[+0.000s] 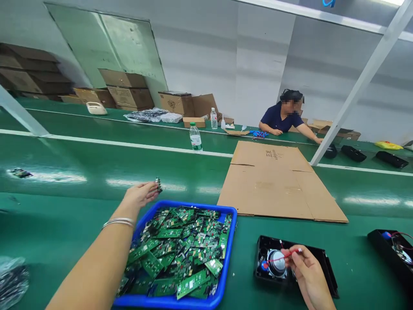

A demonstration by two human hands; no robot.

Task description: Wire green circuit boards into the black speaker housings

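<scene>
My left hand pinches a small green circuit board above the back left corner of a blue tray. Many green circuit boards lie heaped in that tray. To its right, a black speaker housing lies open, with a round silver speaker and a blue part inside. My right hand, over the housing, holds red wires between thumb and fingers; a small white connector shows at their end.
Flattened cardboard lies behind the housing. Another black housing stands at the right edge, a plastic-wrapped bundle at the lower left. A water bottle stands on the far ledge. Across the bench, a person reaches toward black cases.
</scene>
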